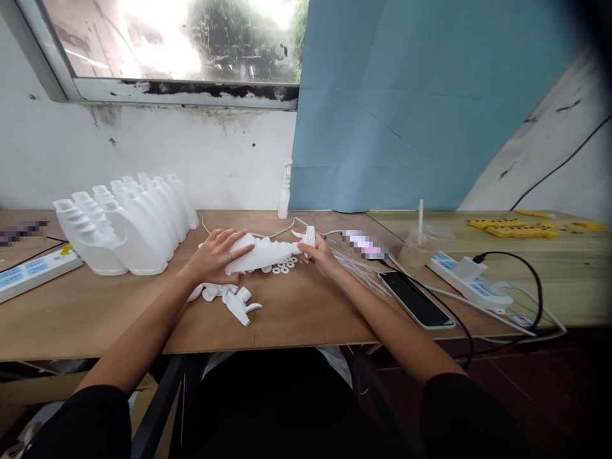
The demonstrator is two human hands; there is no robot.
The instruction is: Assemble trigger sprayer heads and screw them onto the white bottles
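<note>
Left hand (215, 255) lies over the fat end of a white spray bottle (262, 252), fingers (239, 254) curled down on its body, a ring on one. The bottle is on its side, low over the middle of the tabletop (95, 312), neck pointing right. I can't tell if it touches the wood.

Right hand (325, 255) is at the neck end, fingers pinched together on a small white sprayer head (310, 237) that meets the bottle neck. Whether it's seated or just held against it, I can't tell.

Around the work:
- small white washers (284, 266) scattered just under the bottle
- loose trigger heads (234, 299) in a small heap just below the left wrist
- thin white tubes (354, 268) lying beside the right forearm
- row of empty white bottles (124, 223), upright and uncapped, packed together at the left, well apart from both hands
- black phone (415, 298) flat, screen dark, to the right of the right forearm
- plastic cup (423, 242) with a straw behind the phone
- white power strip (468, 280) with a black plug in it on the right, and another strip (29, 271) at the far left edge
- yellow parts (511, 227) far right, near the wall
- one small spray bottle (285, 191) standing against the wall, at the edge of a blue sheet (406, 102)
</note>
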